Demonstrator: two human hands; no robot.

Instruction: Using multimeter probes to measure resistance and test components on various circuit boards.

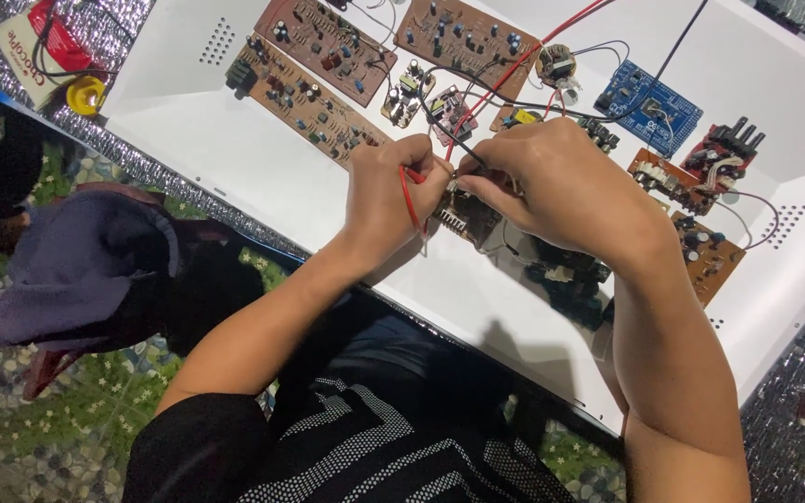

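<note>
My left hand pinches a thin red wire that loops down beside my thumb. My right hand meets it fingertip to fingertip and grips a small dark part where a black wire ends; the part itself is mostly hidden. Just under both hands lies a dark circuit board with a finned heat sink, on a white panel.
Several brown circuit boards lie at the back of the panel, with a blue board and a red-black module to the right. Another brown board sits by my right wrist. Purple cloth lies left, a yellow-capped item far left.
</note>
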